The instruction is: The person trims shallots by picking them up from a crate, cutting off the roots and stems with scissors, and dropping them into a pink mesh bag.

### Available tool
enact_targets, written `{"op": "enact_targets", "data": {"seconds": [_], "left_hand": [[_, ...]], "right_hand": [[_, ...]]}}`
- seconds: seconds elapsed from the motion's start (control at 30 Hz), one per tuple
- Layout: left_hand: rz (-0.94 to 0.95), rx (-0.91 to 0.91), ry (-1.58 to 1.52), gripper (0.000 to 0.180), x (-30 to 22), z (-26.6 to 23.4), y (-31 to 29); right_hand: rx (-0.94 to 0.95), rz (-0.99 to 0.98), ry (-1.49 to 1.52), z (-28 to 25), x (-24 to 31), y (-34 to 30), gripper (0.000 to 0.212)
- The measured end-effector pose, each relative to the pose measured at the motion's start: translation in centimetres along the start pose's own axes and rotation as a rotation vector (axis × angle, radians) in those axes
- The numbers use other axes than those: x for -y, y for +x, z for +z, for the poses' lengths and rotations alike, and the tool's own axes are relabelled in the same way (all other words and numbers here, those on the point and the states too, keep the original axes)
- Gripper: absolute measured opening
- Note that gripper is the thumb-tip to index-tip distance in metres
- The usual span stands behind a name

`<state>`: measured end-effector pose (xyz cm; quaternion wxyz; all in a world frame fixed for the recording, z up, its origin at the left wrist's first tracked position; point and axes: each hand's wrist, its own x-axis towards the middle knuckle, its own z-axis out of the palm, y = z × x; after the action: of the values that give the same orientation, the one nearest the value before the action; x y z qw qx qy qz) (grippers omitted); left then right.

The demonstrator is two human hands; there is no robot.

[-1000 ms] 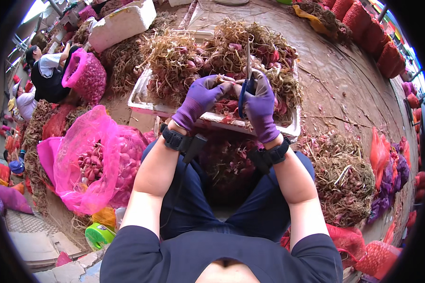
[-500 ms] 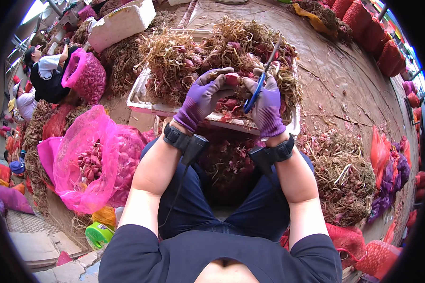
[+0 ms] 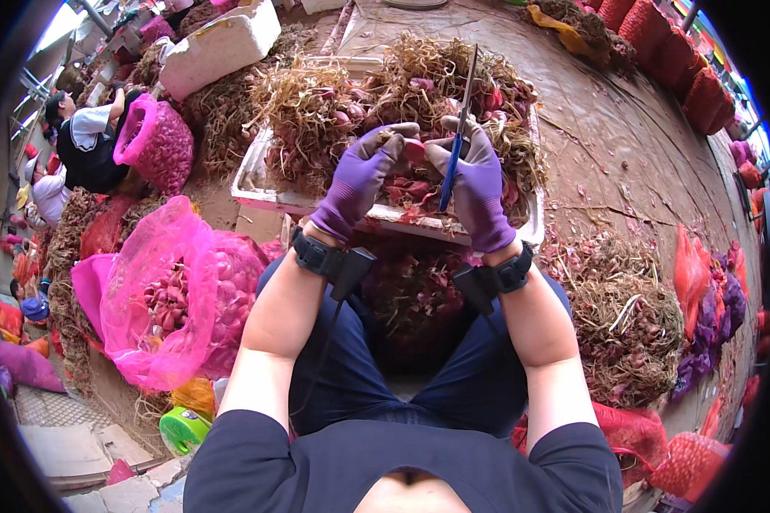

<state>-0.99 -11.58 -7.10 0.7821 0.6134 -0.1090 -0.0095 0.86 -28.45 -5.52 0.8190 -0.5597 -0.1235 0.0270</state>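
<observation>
My left hand point(image 3: 364, 175), in a purple glove with greyish fingers, pinches a small red shallot point(image 3: 414, 151) between thumb and fingers. Close beside it, my right hand point(image 3: 475, 175), gloved alike, grips a blue-handled blade point(image 3: 451, 175). The long thin blade points up and away from me; its exact kind is hard to tell. The right thumb and fingertips are near the shallot; whether they touch it I cannot tell. Both hands are over the near part of a white foam tray point(image 3: 534, 214), heaped with shallots point(image 3: 351, 107) that carry dry roots and stalks.
A pink mesh bag point(image 3: 158, 316) of trimmed shallots stands at my left. Dry stalks and shallots point(image 3: 624, 329) are piled at my right. Another person point(image 3: 94, 137) sits far left beside a pink sack point(image 3: 158, 145). Red sacks point(image 3: 659, 43) line the far right.
The blue-handled blade has swung more upright, its tip moving left and away. My right hand has turned with it. My left hand still holds the shallot, shifted slightly left and lower.
</observation>
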Motion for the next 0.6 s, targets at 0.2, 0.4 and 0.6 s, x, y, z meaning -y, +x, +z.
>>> {"op": "enact_targets", "data": {"seconds": [0.2, 0.4, 0.6], "left_hand": [[-0.222, 0.096, -0.198, 0.043, -0.1, 1.4, -0.2], [-0.140, 0.191, -0.465, 0.036, -0.1, 0.2, 0.2], [-0.046, 0.152, -0.474, 0.032, -1.8, -0.2, 0.2]], "right_hand": [[-0.069, -0.297, -0.415, 0.6, -1.1, -0.2, 0.037], [0.020, 0.171, 0.161, -0.2, 2.2, -0.6, 0.041], [0.128, 0.080, -0.059, -0.2, 5.4, -0.1, 0.041]]}}
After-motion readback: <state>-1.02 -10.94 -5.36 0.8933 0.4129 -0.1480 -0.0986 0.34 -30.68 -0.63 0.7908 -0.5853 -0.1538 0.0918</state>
